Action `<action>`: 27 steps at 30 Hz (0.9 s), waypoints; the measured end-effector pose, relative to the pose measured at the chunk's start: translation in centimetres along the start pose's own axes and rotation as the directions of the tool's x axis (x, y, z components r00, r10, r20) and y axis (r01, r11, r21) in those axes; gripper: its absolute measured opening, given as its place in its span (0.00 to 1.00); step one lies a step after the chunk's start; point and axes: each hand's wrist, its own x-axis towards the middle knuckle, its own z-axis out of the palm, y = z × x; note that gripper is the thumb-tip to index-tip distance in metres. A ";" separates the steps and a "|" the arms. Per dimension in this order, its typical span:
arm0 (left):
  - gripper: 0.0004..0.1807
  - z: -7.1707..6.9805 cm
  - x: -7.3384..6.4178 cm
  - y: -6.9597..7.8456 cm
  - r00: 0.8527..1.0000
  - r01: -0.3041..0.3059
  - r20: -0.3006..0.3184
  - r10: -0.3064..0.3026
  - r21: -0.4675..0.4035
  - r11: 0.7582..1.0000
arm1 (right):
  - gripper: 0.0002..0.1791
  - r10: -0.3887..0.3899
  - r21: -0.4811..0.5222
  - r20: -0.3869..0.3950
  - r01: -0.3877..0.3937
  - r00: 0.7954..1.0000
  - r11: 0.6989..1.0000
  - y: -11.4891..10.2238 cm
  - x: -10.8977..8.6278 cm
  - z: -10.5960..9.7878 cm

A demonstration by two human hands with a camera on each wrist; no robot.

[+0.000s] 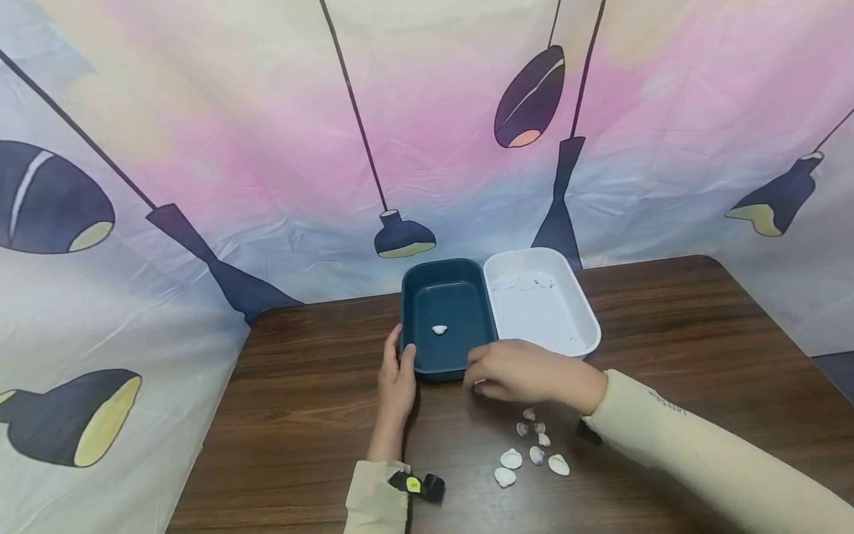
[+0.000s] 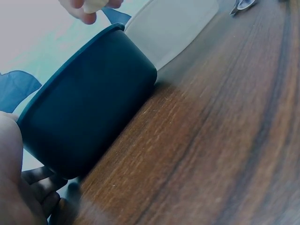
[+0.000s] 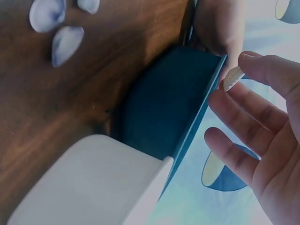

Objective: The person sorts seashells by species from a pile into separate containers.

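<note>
My right hand [image 1: 523,369] pinches a small pale seashell [image 3: 233,78] between thumb and fingers, just above the near right corner of the dark teal tray [image 1: 449,365]. In the head view the hand hides this shell. My left hand [image 1: 396,382] grips the teal tray at its near left side, thumb at the rim and fingers against the outer wall, as the left wrist view also shows. One white seashell [image 1: 439,330] lies inside that tray. Several loose seashells [image 1: 511,458], white and purplish, lie on the table below my right forearm.
A white tray [image 1: 590,326] stands right beside the teal one, with small dark marks on its floor. Both sit near the back edge of the brown wooden table [image 1: 313,415]. Behind hangs a cloth [image 1: 267,148] printed with lamps.
</note>
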 end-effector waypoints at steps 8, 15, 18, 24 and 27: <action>0.28 -0.1 0.1 0.0 1.000 -0.008 -0.002 0.008 -0.006 1.000 | 0.09 0.054 0.027 0.005 -0.054 0.999 0.998 1.1 1.2 -1.1; 0.28 0.0 0.1 -0.1 1.000 -0.012 0.005 0.012 0.006 1.000 | 0.09 0.100 0.038 0.013 -0.101 0.995 0.994 2.3 1.7 -1.1; 0.28 0.1 0.0 -0.2 1.000 -0.013 0.010 0.013 0.010 1.000 | 0.09 0.127 0.042 0.027 -0.128 0.992 0.991 2.9 1.9 -0.9; 0.28 0.0 0.0 -0.2 1.000 0.000 0.012 0.000 0.007 1.000 | 0.09 0.164 0.028 0.043 -0.165 0.986 0.986 4.4 2.8 -0.7; 0.28 0.0 0.1 -0.2 1.000 0.007 0.012 -0.007 0.010 1.000 | 0.10 0.185 0.016 0.060 -0.186 0.981 0.982 5.0 3.4 -0.8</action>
